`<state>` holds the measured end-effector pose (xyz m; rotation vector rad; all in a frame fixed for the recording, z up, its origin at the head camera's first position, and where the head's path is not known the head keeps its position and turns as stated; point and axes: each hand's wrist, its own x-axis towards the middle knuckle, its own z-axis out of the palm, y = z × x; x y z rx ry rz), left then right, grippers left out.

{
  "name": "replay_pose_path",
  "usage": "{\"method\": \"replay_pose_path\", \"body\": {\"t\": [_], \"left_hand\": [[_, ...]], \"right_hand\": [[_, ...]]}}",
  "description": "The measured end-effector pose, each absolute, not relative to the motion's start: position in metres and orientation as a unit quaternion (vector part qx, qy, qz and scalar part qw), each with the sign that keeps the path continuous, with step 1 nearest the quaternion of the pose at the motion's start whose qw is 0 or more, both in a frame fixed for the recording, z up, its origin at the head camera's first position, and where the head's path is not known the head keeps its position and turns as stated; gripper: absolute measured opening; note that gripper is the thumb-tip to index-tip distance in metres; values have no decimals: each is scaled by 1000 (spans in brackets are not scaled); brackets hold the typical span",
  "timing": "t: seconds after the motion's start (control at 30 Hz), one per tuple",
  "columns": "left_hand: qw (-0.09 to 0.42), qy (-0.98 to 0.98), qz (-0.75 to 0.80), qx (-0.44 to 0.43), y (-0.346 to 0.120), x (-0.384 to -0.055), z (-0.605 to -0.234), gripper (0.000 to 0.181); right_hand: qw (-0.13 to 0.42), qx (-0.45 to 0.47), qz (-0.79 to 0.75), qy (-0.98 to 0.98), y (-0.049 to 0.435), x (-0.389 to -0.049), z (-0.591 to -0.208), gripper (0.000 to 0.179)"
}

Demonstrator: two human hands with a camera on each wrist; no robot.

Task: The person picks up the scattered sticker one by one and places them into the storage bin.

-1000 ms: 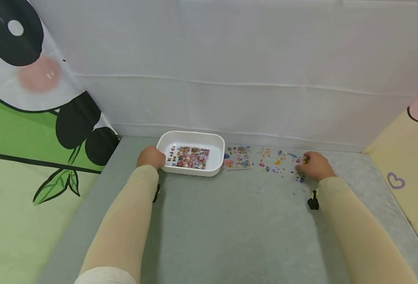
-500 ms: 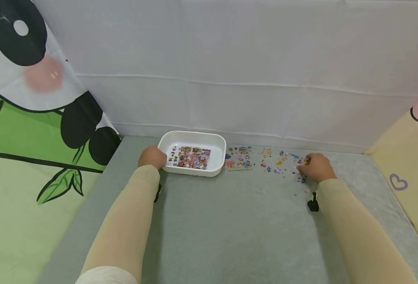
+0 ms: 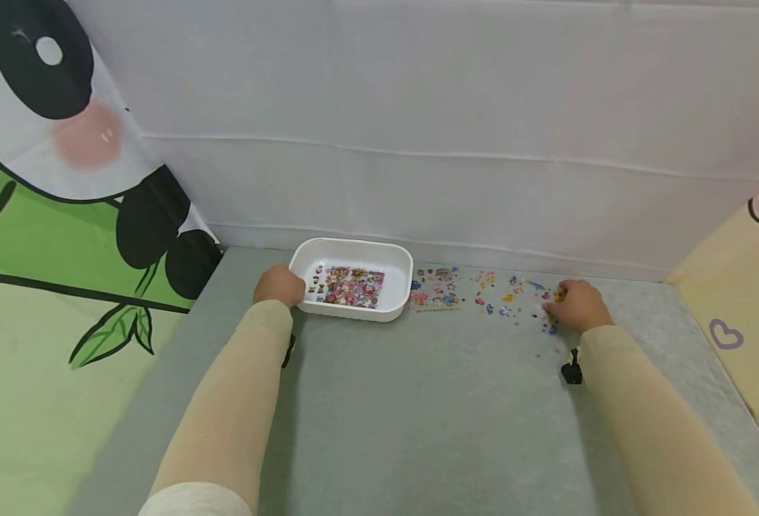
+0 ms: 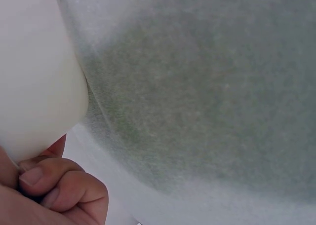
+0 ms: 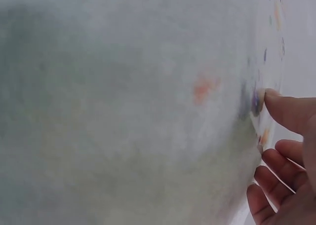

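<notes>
My left hand [image 3: 280,285] grips the left end of a white plastic tray [image 3: 397,281], thumb and curled fingers on its rim in the left wrist view. Inside the tray lies a sheet of small colourful stickers [image 3: 353,288]. Right of the tray, more stickers [image 3: 436,288] lie flat in a dense group. Farther right are sparser stickers on what looks like a clear sticker sheet [image 5: 265,55]. My right hand [image 3: 579,305] pinches this sheet near its right end, with the thumb on top and the other fingers bent at its edge. The exact fingertip contact is partly hidden.
A grey cloth covers the table [image 3: 431,408]. Directly behind the tray and stickers rises a white cloth wall [image 3: 418,179]. A green printed panel [image 3: 44,344] stands at the left and a yellow one [image 3: 721,287] at the right. Tiny specks lie near my right wrist.
The whole head view has shifted slightly to the right. Both hands keep their places at the tray and the sticker sheet, with no clear movement of either thing.
</notes>
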<state>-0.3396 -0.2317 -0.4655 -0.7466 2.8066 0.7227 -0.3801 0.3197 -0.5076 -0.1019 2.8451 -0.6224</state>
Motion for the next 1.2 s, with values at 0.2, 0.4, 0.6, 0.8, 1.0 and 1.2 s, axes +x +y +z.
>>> {"method": "replay_pose_path", "body": {"t": [0.2, 0.4, 0.6, 0.8, 1.0, 1.2], "left_hand": [[79, 938, 238, -239, -235, -341, -467, 38], [79, 937, 238, -241, -234, -342, -468, 37], [73, 936, 237, -250, -235, -344, -472, 36], [74, 939, 234, -241, -235, -344, -471, 37], [75, 939, 233, -241, -234, -342, -468, 37], [75, 939, 237, -237, -235, -341, -468, 36]], "right_hand": [[135, -44, -217, 966, 327, -389, -512, 76], [141, -39, -228, 963, 329, -389, -510, 75], [140, -33, -235, 961, 329, -388, -510, 71], [153, -21, -257, 954, 329, -385, -507, 65], [145, -27, -264, 953, 328, -385, -507, 56], [141, -28, -264, 954, 330, -385, -509, 46]]}}
